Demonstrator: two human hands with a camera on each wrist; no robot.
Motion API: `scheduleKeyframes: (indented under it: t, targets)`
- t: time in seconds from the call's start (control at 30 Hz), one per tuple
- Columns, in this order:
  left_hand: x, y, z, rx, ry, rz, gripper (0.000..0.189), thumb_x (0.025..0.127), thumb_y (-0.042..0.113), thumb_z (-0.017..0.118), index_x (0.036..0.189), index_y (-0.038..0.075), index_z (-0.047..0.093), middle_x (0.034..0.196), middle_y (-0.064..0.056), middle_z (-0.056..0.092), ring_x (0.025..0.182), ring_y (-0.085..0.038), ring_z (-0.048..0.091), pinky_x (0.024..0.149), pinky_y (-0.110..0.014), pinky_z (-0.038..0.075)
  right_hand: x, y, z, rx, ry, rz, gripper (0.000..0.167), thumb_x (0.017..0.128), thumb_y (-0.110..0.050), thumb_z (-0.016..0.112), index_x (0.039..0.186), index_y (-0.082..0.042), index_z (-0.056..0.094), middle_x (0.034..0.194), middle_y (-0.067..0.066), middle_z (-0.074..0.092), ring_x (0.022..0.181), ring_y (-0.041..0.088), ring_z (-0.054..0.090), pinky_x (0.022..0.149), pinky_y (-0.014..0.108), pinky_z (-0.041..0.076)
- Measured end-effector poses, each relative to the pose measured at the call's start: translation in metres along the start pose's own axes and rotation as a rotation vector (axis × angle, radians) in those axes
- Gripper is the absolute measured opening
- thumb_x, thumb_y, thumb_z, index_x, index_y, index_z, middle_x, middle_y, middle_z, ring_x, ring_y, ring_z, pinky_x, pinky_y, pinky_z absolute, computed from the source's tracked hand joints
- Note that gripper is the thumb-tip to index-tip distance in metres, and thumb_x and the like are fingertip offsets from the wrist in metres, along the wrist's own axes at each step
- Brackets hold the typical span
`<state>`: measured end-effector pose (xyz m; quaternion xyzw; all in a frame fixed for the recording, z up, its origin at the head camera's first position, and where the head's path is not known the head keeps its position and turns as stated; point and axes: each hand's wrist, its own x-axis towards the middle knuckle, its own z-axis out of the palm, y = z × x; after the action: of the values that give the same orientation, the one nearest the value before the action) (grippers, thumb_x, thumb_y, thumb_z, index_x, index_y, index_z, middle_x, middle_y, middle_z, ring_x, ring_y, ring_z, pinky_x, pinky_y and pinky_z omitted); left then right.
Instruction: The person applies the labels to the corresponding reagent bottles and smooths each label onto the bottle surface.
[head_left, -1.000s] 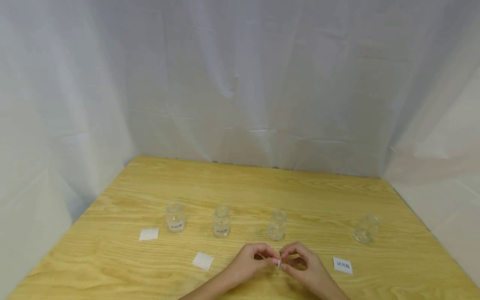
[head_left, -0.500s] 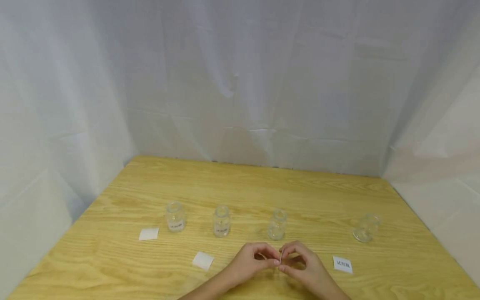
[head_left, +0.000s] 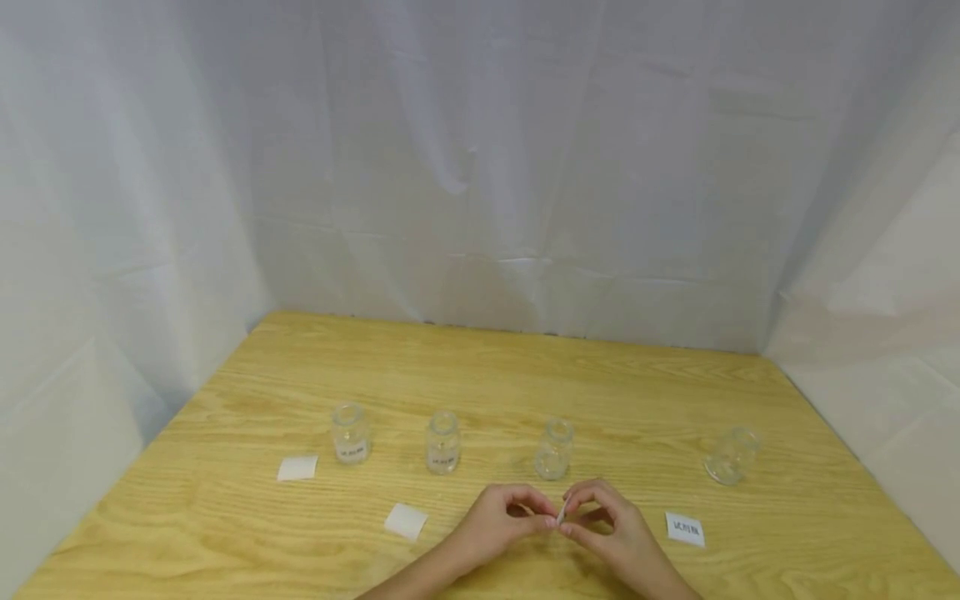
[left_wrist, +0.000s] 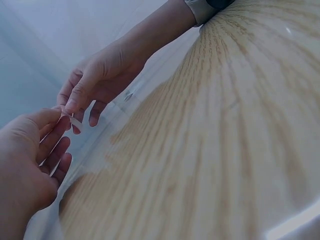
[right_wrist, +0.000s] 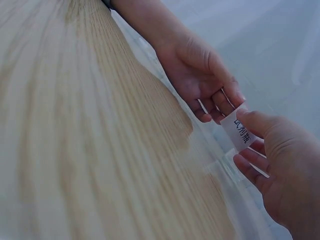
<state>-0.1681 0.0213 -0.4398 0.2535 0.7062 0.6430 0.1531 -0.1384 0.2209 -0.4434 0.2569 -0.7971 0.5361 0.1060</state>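
Observation:
In the head view, my left hand (head_left: 504,525) and right hand (head_left: 611,529) meet near the front middle of the table. Between them is a small white paper label (head_left: 562,512), seen nearly edge-on. The right wrist view shows dark handwriting on this label (right_wrist: 238,131). My right thumb and fingers pinch it, while my left thumb and fingertips grip its opposite edge. Just beyond the hands stands a clear glass bottle (head_left: 554,450) with no label showing. Two more bottles, the left one (head_left: 351,435) and the middle one (head_left: 443,444), carry white labels with writing.
Another clear glass bottle (head_left: 732,456) stands at the right. Close in front of it lies a white label with writing (head_left: 686,529). On the left are two white paper pieces, one farther (head_left: 297,467) and one nearer (head_left: 407,522). White sheeting (head_left: 480,167) surrounds the wooden table (head_left: 480,367).
The label between my hands has tilted, its top leaning to the right. My right fingers have shifted slightly up and right; bottles and other papers stay put.

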Motion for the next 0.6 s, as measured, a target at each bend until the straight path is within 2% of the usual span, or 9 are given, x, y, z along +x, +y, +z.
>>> scheduleKeyframes:
  t: [0.3, 0.6]
  targets:
    - [-0.0008, 0.0023, -0.0004, 0.043, -0.013, 0.042, 0.012, 0.085, 0.015, 0.067, 0.09, 0.004, 0.069, 0.087, 0.004, 0.065, 0.08, -0.009, 0.057, 0.071, -0.022, 0.047, 0.0009, -0.0043, -0.0002, 0.005, -0.009, 0.008, 0.023, 0.077, -0.005, 0.073, 0.094, -0.011, 0.058, 0.103, 0.014, 0.055, 0.095, 0.012, 0.053, 0.07, 0.033, 0.052]
    - [-0.0021, 0.0025, 0.0003, 0.072, -0.089, 0.071, 0.014, 0.088, 0.017, 0.063, 0.09, 0.004, 0.067, 0.085, 0.003, 0.062, 0.079, -0.006, 0.055, 0.071, -0.021, 0.047, -0.0005, 0.0046, 0.0003, 0.028, -0.048, -0.01, 0.024, 0.078, -0.002, 0.072, 0.094, -0.01, 0.056, 0.103, 0.016, 0.055, 0.095, 0.018, 0.054, 0.07, 0.035, 0.052]
